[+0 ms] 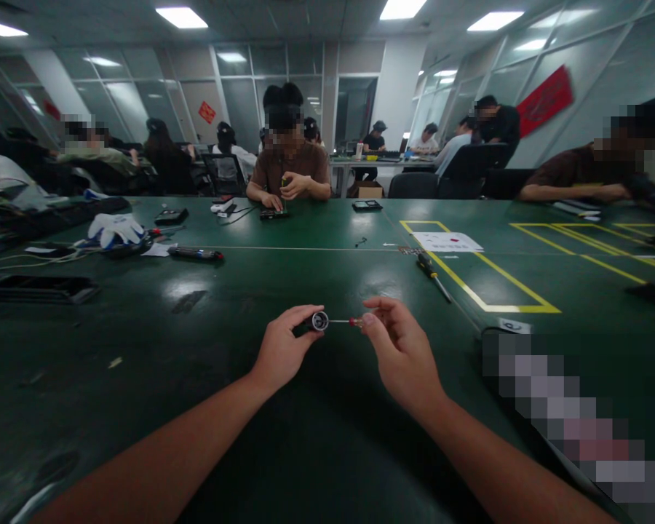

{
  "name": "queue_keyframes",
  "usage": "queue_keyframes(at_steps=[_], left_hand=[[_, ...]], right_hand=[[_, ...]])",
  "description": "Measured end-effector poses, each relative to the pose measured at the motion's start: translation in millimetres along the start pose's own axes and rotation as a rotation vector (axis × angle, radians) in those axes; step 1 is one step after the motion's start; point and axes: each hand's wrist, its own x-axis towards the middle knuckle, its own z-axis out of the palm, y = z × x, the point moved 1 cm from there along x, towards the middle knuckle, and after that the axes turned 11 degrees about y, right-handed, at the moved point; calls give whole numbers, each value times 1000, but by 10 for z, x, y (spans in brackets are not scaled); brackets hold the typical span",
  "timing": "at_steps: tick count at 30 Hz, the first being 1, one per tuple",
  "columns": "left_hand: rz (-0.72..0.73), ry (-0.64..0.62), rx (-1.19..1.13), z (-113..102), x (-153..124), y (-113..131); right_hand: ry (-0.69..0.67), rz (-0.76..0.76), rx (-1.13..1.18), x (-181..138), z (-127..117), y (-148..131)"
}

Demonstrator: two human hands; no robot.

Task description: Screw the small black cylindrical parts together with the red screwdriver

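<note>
Between thumb and fingers, my left hand (pixel 284 343) grips a small dark cylindrical part (pixel 320 321) with a silvery ring-shaped end turned toward me. My right hand (pixel 404 348) is closed on the red handle of a small screwdriver (pixel 354 322). Its thin shaft points left and reaches the side of the cylindrical part; whether the tip sits in a screw is too small to tell. Both hands are above the green table (pixel 223 415), near its middle. Farther off to the right lies a larger yellow-and-black screwdriver (pixel 434 276).
White gloves (pixel 116 231) and a dark pen-like tool (pixel 196 254) lie at the left. A printed sheet (pixel 447 241) rests across yellow tape (pixel 502 307). A blurred-out dark-edged object (pixel 568 415) is at my right. Across the table a person (pixel 289 167) works on a small device.
</note>
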Motion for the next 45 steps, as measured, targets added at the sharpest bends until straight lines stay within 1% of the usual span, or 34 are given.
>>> queue_keyframes(at_steps=[2, 5, 7, 9, 10, 12, 13, 15, 17, 21, 23, 28, 35, 37, 41, 43, 45], left_hand=[[3, 4, 0, -1, 1, -3], [11, -3, -4, -5, 0, -1], [18, -4, -8, -13, 3, 7], [26, -5, -7, -21, 7, 19], [32, -3, -3, -23, 10, 25], [41, -4, 10, -23, 12, 38], [43, -5, 17, -22, 12, 43], [35, -12, 26, -17, 9, 50], [17, -20, 27, -13, 4, 56], [-4, -5, 16, -16, -2, 76], [-7, -1, 15, -16, -3, 85], [-11, -16, 28, -6, -5, 84], [-2, -19, 45, -7, -10, 48], [6, -25, 41, -8, -8, 37], [23, -4, 39, -7, -1, 17], [20, -1, 42, -3, 0, 12], [8, -11, 45, 0, -1, 11]], right_hand=[[20, 20, 22, 12, 11, 6], [10, 25, 20, 33, 30, 8], [23, 80, 75, 61, 43, 41], [58, 209, 210, 108, 52, 110], [70, 318, 304, 137, 55, 156], [22, 496, 443, 193, 61, 241], [28, 519, 484, 217, 56, 272], [106, 480, 512, 244, 34, 303], [161, 382, 449, 235, 11, 293], [120, 169, 191, 170, -6, 187], [101, 109, 121, 149, -5, 127], [68, 55, 60, 144, -2, 53], [8, -5, -6, 110, -14, 100], [-39, -7, -16, 92, -19, 97], [-150, -29, 62, 54, -24, 48], [-154, -48, 62, 39, -26, 28], [-118, -43, 20, 28, -25, 30]])
